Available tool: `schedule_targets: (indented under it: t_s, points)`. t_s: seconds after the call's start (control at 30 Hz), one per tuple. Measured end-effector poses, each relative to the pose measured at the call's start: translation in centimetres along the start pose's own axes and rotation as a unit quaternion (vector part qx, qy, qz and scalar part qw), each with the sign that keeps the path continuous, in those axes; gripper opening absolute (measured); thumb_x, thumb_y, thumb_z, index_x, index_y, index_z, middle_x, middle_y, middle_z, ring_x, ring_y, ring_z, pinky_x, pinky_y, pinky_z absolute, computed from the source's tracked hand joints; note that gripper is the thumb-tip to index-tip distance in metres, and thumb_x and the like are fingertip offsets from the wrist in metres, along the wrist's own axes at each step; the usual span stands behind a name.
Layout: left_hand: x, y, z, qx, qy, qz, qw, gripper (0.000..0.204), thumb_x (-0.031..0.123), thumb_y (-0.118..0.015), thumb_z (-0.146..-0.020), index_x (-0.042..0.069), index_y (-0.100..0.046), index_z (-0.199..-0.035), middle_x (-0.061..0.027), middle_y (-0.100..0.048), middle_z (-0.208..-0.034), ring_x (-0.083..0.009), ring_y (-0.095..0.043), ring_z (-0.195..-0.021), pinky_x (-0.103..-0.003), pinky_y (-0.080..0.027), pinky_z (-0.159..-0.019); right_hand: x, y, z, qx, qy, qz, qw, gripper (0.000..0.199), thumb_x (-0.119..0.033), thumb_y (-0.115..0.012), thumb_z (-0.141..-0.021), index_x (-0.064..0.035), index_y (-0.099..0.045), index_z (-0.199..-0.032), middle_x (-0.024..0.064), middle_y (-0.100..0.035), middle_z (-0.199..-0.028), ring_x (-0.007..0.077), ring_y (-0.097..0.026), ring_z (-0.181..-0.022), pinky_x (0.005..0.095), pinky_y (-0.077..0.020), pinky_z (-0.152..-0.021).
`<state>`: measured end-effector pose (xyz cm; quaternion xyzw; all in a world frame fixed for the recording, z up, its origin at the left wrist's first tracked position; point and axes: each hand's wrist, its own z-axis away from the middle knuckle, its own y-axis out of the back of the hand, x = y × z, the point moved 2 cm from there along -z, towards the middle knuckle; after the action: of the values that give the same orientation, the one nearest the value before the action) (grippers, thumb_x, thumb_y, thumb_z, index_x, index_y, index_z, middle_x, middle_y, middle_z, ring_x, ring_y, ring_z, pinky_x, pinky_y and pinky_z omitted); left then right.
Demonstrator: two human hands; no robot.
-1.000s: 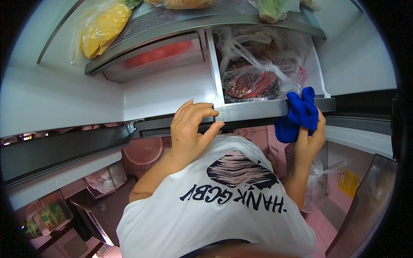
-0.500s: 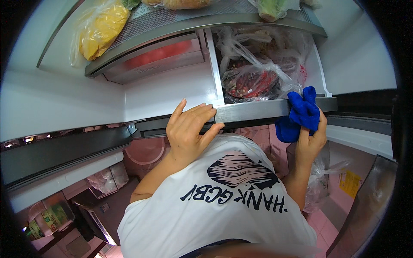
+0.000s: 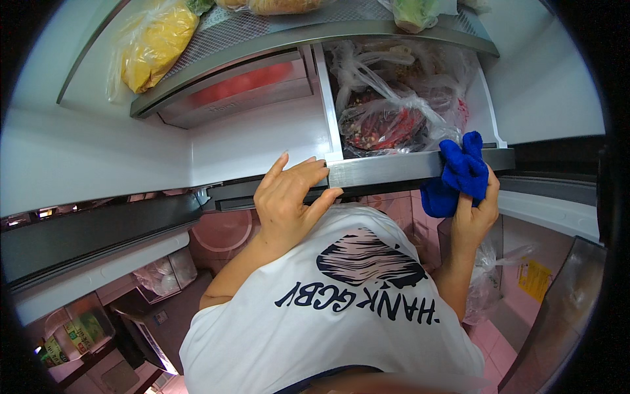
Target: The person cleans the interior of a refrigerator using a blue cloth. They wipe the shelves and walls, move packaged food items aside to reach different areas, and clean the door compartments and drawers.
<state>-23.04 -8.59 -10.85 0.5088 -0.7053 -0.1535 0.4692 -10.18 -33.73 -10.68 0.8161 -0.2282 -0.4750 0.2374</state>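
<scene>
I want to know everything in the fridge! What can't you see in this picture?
Head view only:
- Food in the pulled-out drawer: crumpled plastic bags blur it.
- Red thing in the closed drawer: frosted front hides it.
- Top-shelf bags: cut off by the picture's edge.
- Right hand palm: blue cloth covers it.
- Left hand fingertips: behind the drawer's lip.

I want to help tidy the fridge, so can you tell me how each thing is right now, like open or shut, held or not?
Right drawer: pulled open, full of bagged food.
Left drawer: pushed in, shut.
Blue cloth: bunched up, held against the open drawer's front edge.
Left hand: gripping the open drawer's front edge.
Right hand: closed around the cloth.
Yellow bag: lying on the shelf, untouched.
</scene>
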Motion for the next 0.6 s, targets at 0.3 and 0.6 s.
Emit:
schedule_targets:
  t_s: [0.3,0.6]
  points:
    - [0.16,0.1,-0.14,-0.001,0.003,0.001,1.0,0.029,0.023,-0.08,-0.068,0.007,-0.067,-0.089,-0.0085,-0.07,-0.088,-0.0229,-0.068,-0.09,-0.045,-0.048,-0.09,0.06,-0.07,0.05,0.002,-0.003,0.003,1.0,0.032,-0.005,-0.056,-0.087,-0.0017,-0.054,-0.119,0.0131,-0.063,-0.106,0.0205,-0.06,-0.098,0.0321,-0.0444,-0.088]
    - [0.01,0.03,-0.11,0.0,0.016,0.018,1.0,0.03,0.022,-0.08,-0.067,0.006,-0.068,-0.088,-0.0093,-0.07,-0.088,-0.0238,-0.068,-0.09,-0.045,-0.051,-0.086,-0.02,-0.07,-0.04,0.001,0.004,0.0,1.0,0.032,-0.005,-0.056,-0.087,-0.0018,-0.055,-0.118,0.0132,-0.063,-0.106,0.0209,-0.06,-0.098,0.0323,-0.0447,-0.087]
